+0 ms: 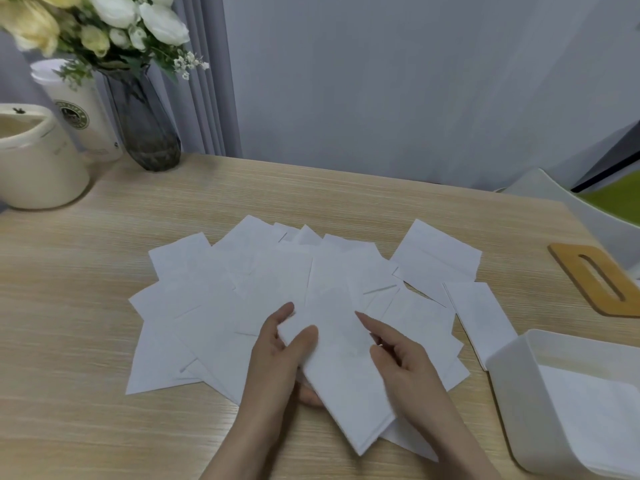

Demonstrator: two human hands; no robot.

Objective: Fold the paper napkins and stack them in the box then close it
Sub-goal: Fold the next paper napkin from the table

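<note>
So the wooden table [104, 306] is mostly covered by a messy spread of white paper napkins [214, 306], with the open white box [512, 375] at the right edge already holding a few and its bamboo lid [595, 282] lying flat behind it. My left hand [280, 355] pinches the folded napkin [343, 375] by its edge, thumb on top. My right hand [401, 355] rests its index finger on it, other fingers loosely curled.

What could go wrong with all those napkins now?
The folded napkin is only pinched at its edge by the left hand, so it might flop open before it reaches the white box. The loose napkins are spread out and overlapping, so a sleeve or hand could drag several along. The wooden lid sits near the table's edge and could get knocked off.
</note>
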